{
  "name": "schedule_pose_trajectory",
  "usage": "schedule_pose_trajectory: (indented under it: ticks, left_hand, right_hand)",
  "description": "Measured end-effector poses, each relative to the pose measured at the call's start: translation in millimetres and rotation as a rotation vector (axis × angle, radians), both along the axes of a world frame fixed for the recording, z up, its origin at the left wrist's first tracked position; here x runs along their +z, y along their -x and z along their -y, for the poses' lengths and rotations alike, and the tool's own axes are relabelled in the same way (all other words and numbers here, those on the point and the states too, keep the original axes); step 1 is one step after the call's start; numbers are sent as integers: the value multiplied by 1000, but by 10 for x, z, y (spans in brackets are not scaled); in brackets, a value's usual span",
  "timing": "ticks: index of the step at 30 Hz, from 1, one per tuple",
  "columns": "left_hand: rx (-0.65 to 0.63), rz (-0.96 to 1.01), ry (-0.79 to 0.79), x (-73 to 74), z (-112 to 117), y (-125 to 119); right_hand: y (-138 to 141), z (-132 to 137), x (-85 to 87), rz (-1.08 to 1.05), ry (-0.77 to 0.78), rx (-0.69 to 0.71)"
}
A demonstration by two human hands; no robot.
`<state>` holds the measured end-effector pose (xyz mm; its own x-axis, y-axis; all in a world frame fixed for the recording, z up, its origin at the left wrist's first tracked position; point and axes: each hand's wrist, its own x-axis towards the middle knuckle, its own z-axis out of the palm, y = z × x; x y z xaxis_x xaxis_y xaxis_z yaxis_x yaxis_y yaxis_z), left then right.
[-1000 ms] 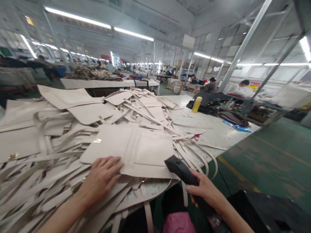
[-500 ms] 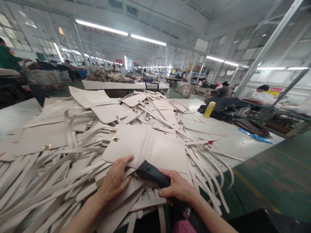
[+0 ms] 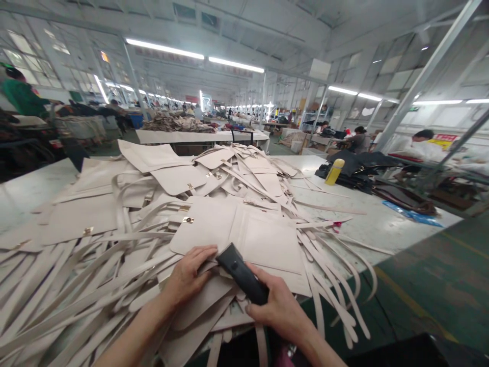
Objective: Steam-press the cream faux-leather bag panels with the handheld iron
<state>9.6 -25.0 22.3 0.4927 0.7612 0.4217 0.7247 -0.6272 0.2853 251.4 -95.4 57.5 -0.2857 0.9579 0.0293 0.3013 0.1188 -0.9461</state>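
A beige bag panel [image 3: 271, 237] with a gold clasp [image 3: 188, 220] lies unfolded on top of a heap of similar pieces. My left hand [image 3: 187, 275] grips the panel's near edge, fingers on top and thumb lower down. In my right hand [image 3: 280, 306] is a black handheld tool with a flat nozzle [image 3: 244, 275], its end angled up and left across that near edge, close to my left fingertips. The tool's lower end is mostly hidden by my hand. Loose beige straps [image 3: 336, 295] hang off the table edge to the right.
The heap of beige bag pieces [image 3: 91, 214] covers much of the white table [image 3: 362, 216]. A yellow bottle [image 3: 334, 172] stands beside dark bags [image 3: 359, 163] at the right. Another table with stacked pieces [image 3: 178, 124] is behind. Several people work farther off.
The view has shifted slightly, so the scene sits a little farther right and lower. The tool's nozzle has turned to point more steeply upward. My left hand keeps its hold at the panel edge.
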Motion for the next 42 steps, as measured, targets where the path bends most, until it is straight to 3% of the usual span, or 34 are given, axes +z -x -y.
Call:
schedule_pose_trajectory:
  ticks: [5,10,16,19,22,30,35,42]
  left_hand:
    - [-78,-193,-44,162,-98,-127]
    - [-196,-139,68,242,-338,-343]
    - [-140,-128,261,257,-505,-501]
    - [-105,-161,342,254,-538,-553]
    - [-120,-182,379,248,-569,-575]
    - [-152,-181,363,176,-626,-537]
    - [-194,-147,306,215,-583,-496]
    - [-264,-99,195,262,-470,-482]
  right_hand:
    - [-327,56,-2,7,94,-146]
    - [-502,283,-32,-7,191,-133]
    - [-362,334,-60,63,77,-44]
    - [-244,230,-142,81,-2,-101]
    - [-200,135,-197,58,19,-137]
    - [-279,8,-139,-130,145,-35]
    - [-321,-139,-76,-307,200,4]
    - [-497,47,-249,-397,381,108]
